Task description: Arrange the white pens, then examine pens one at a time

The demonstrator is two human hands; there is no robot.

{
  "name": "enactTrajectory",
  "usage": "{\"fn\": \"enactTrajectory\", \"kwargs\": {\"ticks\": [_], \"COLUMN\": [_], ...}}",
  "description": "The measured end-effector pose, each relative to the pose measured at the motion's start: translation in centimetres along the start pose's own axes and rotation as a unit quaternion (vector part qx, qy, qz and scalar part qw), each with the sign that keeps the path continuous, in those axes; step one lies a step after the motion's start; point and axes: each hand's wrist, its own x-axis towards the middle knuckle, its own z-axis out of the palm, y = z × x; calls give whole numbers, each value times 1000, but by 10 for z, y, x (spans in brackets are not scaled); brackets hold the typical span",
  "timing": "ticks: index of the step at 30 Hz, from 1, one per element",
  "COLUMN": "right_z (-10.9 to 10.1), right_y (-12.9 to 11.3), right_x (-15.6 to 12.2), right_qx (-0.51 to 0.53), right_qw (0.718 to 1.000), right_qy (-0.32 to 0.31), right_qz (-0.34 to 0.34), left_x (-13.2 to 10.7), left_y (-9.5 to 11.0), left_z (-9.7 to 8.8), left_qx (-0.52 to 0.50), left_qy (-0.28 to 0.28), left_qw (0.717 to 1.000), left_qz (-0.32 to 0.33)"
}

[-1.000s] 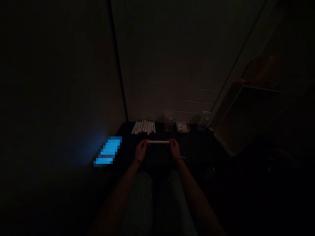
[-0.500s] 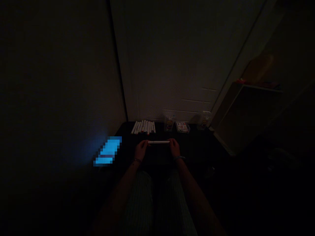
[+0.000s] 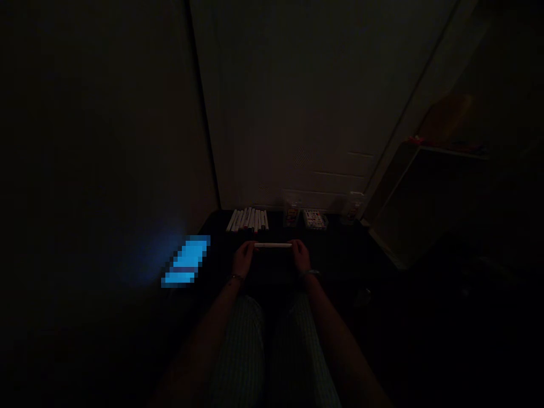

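Observation:
A white marker (image 3: 273,245) lies level between my two hands, above the dark table. My left hand (image 3: 243,259) is closed on its left end, and my right hand (image 3: 301,257) pinches the right end. Beyond the left hand, a row of several white markers (image 3: 249,220) rests side by side on the table. Farther right stands a clear plastic case (image 3: 292,215), with a case full of marker ends (image 3: 315,219) beside it. The dim light hides the exact finger positions.
A glowing blue, pixelated screen (image 3: 187,262) lies at the table's left side. Another clear case (image 3: 352,209) stands at the back right, against the wall (image 3: 272,141). To the right is a shelf unit (image 3: 395,198) with things on top. The table surface (image 3: 348,249) is dark.
Both hands and the marker have shifted very slightly left. The scene looks a little darker. Everything else stays in place.

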Motion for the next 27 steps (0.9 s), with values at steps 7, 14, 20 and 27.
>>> {"fn": "enactTrajectory", "kwargs": {"ticks": [7, 14, 20, 27], "right_z": [-1, -2, -1, -2], "right_y": [-2, -1, 1, 1], "right_x": [0, 0, 1, 0], "right_qx": [4, -5, -1, 3], "right_qw": [1000, 1000, 1000, 1000], "right_qy": [-3, 1, 2, 1], "right_qz": [-1, -9, -15, -25], "left_x": [1, 0, 0, 2], "left_y": [0, 0, -1, -6], "left_z": [1, 2, 2, 3], "left_qx": [-10, -11, -13, -24], "left_qy": [-3, 5, 1, -5], "left_qw": [1000, 1000, 1000, 999], "left_qz": [7, 9, 16, 30]}}
